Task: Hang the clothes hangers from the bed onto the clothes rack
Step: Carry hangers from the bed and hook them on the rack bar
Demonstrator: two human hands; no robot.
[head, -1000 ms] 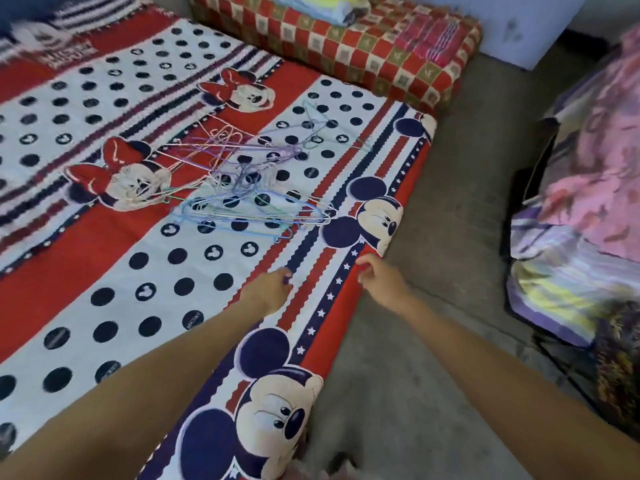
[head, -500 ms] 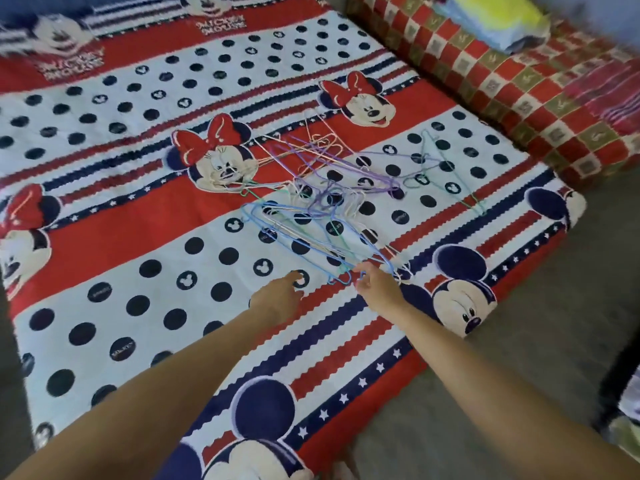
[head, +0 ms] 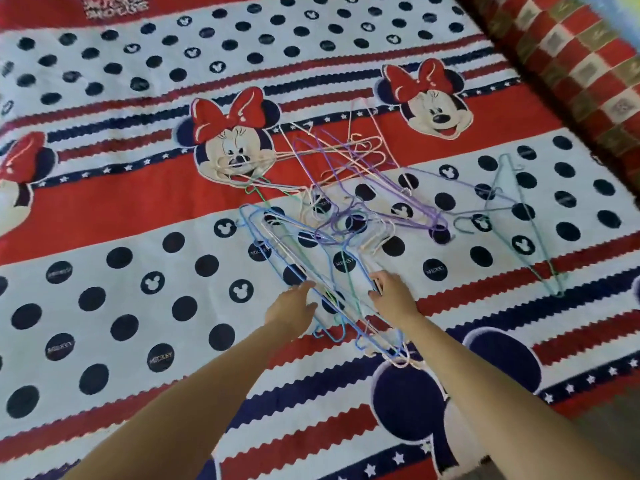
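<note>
Reaching over the bed's red, white and navy cartoon-mouse bedspread [head: 104,209], I had both hands at the near end of a tangled pile of thin blue, purple, pink and green wire clothes hangers [head: 332,216]. My left hand [head: 292,308] rested loose-fingered on the blue ones; my right hand [head: 393,296] curled round some wires. A teal wire hanger [head: 530,223] lay apart, right.
</note>
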